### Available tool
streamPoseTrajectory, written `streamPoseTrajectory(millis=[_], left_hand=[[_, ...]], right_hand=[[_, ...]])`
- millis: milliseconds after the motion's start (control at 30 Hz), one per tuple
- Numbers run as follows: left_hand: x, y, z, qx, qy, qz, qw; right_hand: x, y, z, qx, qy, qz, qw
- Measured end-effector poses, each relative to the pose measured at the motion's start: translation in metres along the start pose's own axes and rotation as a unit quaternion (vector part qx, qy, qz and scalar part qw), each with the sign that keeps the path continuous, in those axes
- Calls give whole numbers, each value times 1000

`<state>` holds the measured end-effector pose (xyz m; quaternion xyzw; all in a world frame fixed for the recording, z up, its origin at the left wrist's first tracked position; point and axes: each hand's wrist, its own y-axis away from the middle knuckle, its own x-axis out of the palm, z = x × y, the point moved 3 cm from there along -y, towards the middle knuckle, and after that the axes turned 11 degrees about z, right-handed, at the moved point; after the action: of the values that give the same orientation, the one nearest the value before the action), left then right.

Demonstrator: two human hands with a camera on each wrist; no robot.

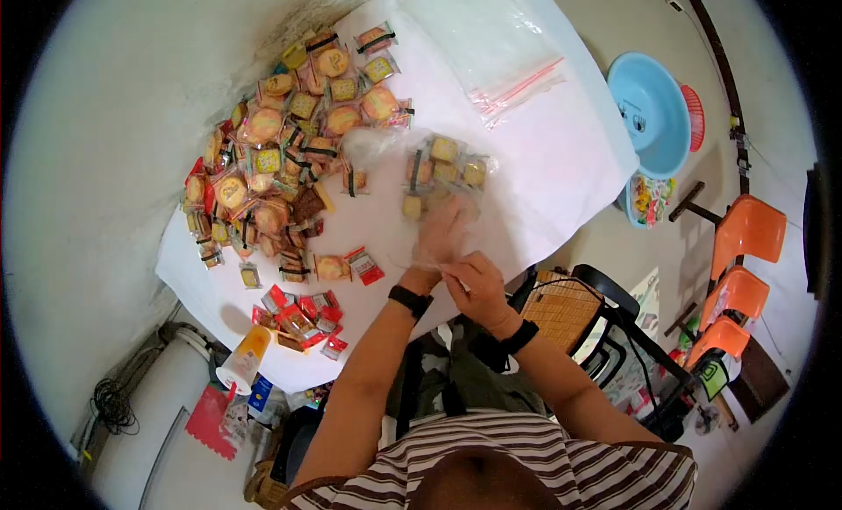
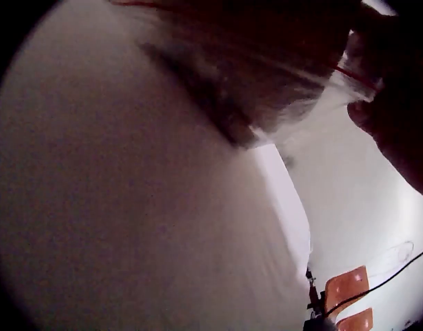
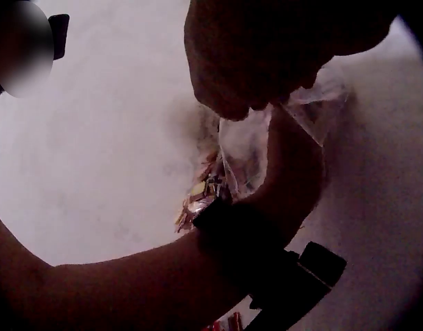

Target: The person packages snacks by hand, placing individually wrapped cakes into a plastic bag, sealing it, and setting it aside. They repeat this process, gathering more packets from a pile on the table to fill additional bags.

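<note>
- A clear plastic bag (image 3: pixel 247 141) is positioned over the white surface (image 1: pixel 544 177), in front of the person.
- The left hand (image 1: pixel 443 234) is inserted in the bag and covered by its film; whether anything is gripped by its fingers cannot be told.
- The bag's edge is pinched by the curled fingers of the right hand (image 1: pixel 478 286), near the left wrist.
- Several wrapped snacks (image 1: pixel 445 149) are contained in the bag, grouped beyond the left hand.
- A large pile of wrapped pastries (image 1: pixel 263 164) is located to the left of the bag, along the wall.
- Red packets (image 1: pixel 303 317) are grouped nearer the person, beside a cup (image 1: pixel 246 361).
- Flat plastic bags (image 1: pixel 482 45) with red-striped edges are laid at the far side.
</note>
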<state>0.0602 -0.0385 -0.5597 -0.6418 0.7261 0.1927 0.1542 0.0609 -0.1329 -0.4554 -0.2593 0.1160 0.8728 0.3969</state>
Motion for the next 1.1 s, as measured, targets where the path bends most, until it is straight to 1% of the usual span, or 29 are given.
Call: streamPoseTrajectory(millis=[33,67,100,133,200,300,333,367,400,433,500,567,600,667,733,800,867,933,967,1033,1067,1100], left_hand=[[-1,1,-1,1,-1,0,1000],[-4,4,-4,30,-80,-7,996],[-7,5,-9,60,-159,-14,985],[-10,4,-11,60,-161,-15,985],[-12,0,-13,19,-241,37,970],[-17,-10,-18,-10,-262,26,965],[-23,-5,-18,-19,-272,21,962],[-27,2,-21,-8,-239,20,971],[-30,9,-26,6,-205,20,979],[-37,19,-30,3,-211,19,977],[-51,42,-35,-1,-191,104,976],[-59,74,-25,40,-191,177,965],[-69,87,-20,42,-195,178,964],[-93,104,-10,4,-145,140,979],[-138,76,-11,-67,-150,63,984],[-171,41,-6,-80,-214,-50,972],[-194,-7,5,-77,-238,-92,964],[-206,-47,24,-76,-308,-107,942],[-210,-65,34,-75,-307,-108,943],[-215,-93,46,-46,-350,-70,933],[-217,-101,49,-44,-351,-70,933],[-216,-110,50,-41,-429,-43,901]], right_hand=[[1,2,-1,19,-2,10,1000],[2,5,-2,39,-5,20,999],[3,7,-2,38,-5,20,999],[5,8,-3,29,-3,26,999],[6,11,0,17,-2,33,999],[11,8,3,-4,-17,54,998],[11,10,0,9,-20,42,999],[12,10,-2,24,-22,28,999],[12,7,0,18,-29,29,999],[10,5,3,15,-22,28,999],[6,3,4,11,-14,23,1000],[5,1,3,15,-18,18,1000],[5,1,2,14,-19,15,1000],[5,1,0,21,-38,4,999],[5,2,-3,32,-39,6,999],[4,3,-4,44,-39,10,998],[2,3,-5,50,-42,12,998],[2,4,-8,52,-50,10,997],[2,4,-9,54,-59,10,997],[1,4,-6,54,-57,14,997],[0,3,-5,54,-55,18,997],[-2,2,-5,55,-54,15,997]])
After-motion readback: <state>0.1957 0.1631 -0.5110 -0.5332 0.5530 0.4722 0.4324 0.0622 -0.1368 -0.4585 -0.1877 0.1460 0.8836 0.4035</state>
